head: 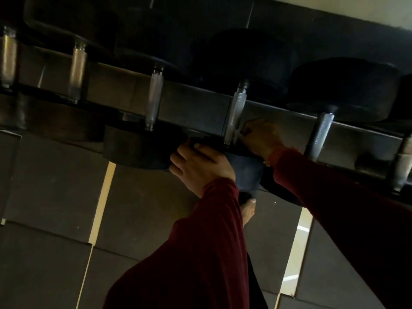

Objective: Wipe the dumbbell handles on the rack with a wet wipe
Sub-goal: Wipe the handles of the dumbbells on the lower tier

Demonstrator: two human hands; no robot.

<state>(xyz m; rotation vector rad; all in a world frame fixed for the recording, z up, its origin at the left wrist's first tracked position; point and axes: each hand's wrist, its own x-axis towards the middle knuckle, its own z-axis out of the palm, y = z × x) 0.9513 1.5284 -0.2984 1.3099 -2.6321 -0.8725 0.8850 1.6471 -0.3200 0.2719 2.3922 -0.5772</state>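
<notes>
A bare foot stands on the dark floor mats below two red sleeves. The left hand lies spread, fingers apart, over the near black weight of a dumbbell on the rack. Just right of that dumbbell's knurled handle, the right hand is pinched on a white wipe, which touches the handle's lower end. More handles stand left and right along the rack.
</notes>
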